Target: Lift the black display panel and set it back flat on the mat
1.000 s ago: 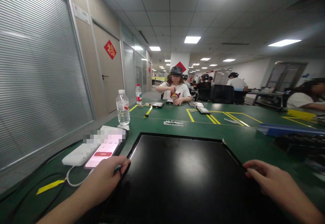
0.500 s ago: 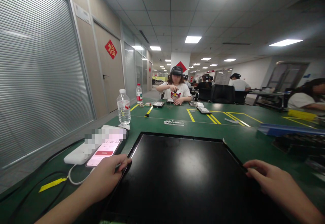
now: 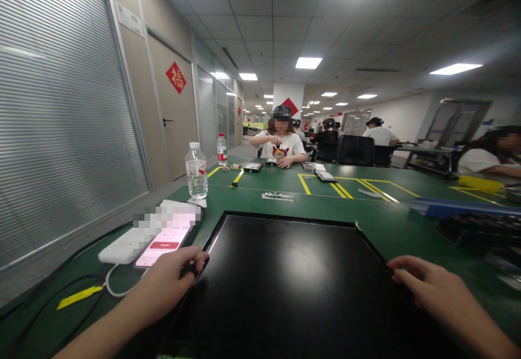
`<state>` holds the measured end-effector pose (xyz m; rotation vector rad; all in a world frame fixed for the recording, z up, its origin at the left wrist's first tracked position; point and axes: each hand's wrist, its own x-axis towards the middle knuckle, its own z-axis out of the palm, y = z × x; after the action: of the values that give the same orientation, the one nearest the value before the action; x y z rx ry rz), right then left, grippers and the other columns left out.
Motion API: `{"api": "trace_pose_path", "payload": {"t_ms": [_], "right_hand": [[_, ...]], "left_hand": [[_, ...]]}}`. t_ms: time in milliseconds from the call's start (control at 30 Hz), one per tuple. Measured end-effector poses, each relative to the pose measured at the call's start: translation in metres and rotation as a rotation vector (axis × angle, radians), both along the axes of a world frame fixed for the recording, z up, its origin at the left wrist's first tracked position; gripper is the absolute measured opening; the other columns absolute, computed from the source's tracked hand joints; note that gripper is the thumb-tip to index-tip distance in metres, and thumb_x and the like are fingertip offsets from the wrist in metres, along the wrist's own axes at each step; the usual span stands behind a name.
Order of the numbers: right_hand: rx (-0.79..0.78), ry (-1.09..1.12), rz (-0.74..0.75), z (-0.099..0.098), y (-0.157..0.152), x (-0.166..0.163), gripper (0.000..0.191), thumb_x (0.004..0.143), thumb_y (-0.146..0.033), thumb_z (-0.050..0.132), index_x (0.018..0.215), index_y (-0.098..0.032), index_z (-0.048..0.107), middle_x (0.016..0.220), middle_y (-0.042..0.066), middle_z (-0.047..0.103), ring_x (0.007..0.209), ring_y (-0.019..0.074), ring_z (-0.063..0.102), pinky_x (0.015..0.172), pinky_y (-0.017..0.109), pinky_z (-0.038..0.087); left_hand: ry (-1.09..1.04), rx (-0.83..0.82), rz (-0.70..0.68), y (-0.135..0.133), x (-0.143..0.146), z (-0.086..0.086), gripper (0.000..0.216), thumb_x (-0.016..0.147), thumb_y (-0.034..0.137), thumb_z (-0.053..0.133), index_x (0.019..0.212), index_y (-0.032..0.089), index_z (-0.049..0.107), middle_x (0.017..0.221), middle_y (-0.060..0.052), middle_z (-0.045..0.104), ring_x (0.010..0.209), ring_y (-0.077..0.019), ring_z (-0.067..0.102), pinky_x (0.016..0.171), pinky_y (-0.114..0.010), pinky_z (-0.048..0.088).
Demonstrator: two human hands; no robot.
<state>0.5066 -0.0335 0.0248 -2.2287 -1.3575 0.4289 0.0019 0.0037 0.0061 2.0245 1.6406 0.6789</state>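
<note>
Black panel [image 3: 301,305], near edge indistinct, phone [image 3: 165,245] partly pixelated, corner behind left hand [image 3: 175,277]

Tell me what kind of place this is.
Probably an open-plan office used for electronics work: a green worktable with yellow tape markings, a black screen panel, and a black office chair beyond.

White-capped water bottle [image 3: 197,174] standing upright, smartphone [image 3: 166,242] with lit screen beside a white oblong device [image 3: 120,246], red-capped bottle [image 3: 222,149] farther back, hard drive [image 3: 253,167] near a seated co-worker [image 3: 291,146], black office chair [image 3: 355,150], red diamond sign [image 3: 176,77] on closed door [image 3: 179,131].
</note>
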Motion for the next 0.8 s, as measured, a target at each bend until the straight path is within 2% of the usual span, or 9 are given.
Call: {"api": "trace_pose_path", "payload": {"t_ms": [133,233,300,400,800], "right_hand": [[0.024,0.050,-0.031,0.002,-0.002,-0.002,0.061,0.050,-0.064,0.046,0.088,-0.026,0.075,0.072,0.004,0.074,0.056,0.0280,0.064,0.061,0.043,0.047],[0.048,0.062,-0.026,-0.002,-0.002,0.001,0.054,0.051,-0.062,0.048,0.084,-0.027,0.074,0.064,0.003,0.072,0.054,0.0283,0.064,0.062,0.043,0.047],[0.064,0.072,-0.019,-0.005,-0.001,0.005,0.050,0.053,-0.060,0.050,0.083,-0.028,0.074,0.068,0.003,0.074,0.054,0.0281,0.065,0.064,0.044,0.048],[0.055,0.080,-0.025,-0.008,0.001,0.008,0.051,0.053,-0.060,0.049,0.084,-0.027,0.074,0.073,0.003,0.075,0.055,0.0277,0.065,0.066,0.044,0.048],[0.064,0.118,-0.048,-0.007,0.001,0.007,0.052,0.055,-0.059,0.049,0.084,-0.025,0.074,0.053,0.003,0.066,0.055,0.0275,0.063,0.061,0.041,0.043]], "left_hand": [[0.008,0.031,0.007,0.000,-0.001,-0.002,0.038,0.067,0.014,0.051,0.098,0.027,0.068,0.122,-0.006,0.077,0.121,-0.0304,0.067,0.107,-0.045,0.048],[0.005,0.025,0.035,-0.001,-0.002,-0.004,0.046,0.070,0.016,0.051,0.112,0.026,0.068,0.131,-0.009,0.072,0.124,-0.0304,0.066,0.102,-0.042,0.053],[0.014,0.004,0.062,0.000,-0.003,-0.006,0.047,0.073,0.019,0.052,0.117,0.024,0.068,0.126,-0.012,0.074,0.119,-0.0327,0.069,0.097,-0.044,0.055],[0.031,-0.019,0.073,0.000,-0.005,-0.005,0.045,0.076,0.020,0.052,0.116,0.023,0.070,0.115,-0.012,0.078,0.109,-0.0334,0.074,0.094,-0.044,0.055],[0.098,-0.010,0.074,-0.002,0.000,0.003,0.045,0.077,0.018,0.048,0.115,0.022,0.073,0.100,-0.006,0.080,0.080,-0.0257,0.075,0.079,-0.035,0.052]]}}
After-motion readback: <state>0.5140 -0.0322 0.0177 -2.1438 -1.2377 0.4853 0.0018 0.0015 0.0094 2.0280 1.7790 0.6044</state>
